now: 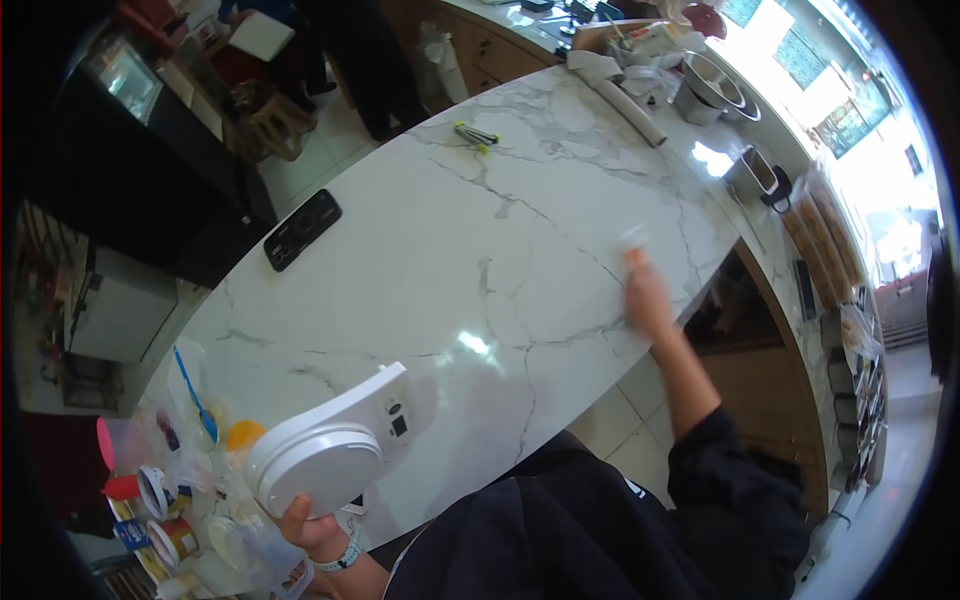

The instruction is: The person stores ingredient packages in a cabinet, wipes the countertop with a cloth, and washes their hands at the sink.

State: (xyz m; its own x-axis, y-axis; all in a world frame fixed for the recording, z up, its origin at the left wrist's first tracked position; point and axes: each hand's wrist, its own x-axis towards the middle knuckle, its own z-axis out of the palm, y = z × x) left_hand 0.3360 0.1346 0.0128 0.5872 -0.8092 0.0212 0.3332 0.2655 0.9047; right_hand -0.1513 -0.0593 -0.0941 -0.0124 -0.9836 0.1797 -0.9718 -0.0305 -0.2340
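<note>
My left hand, with a bracelet at the wrist, grips the round end of a white kitchen scale. The scale is raised and tilted at the near left of the marble table, its buttons and small display facing up. Over the right part of the table, close to its edge, my right hand is smeared by motion. A small orange and whitish thing shows at its fingertips, too blurred to name.
A black phone lies near the far left edge of the marble table. Green-tipped tongs lie farther back. Tubs and a blue spatula crowd the left corner. Metal bowls and a paper roll stand back right. A person in dark clothes stands beyond.
</note>
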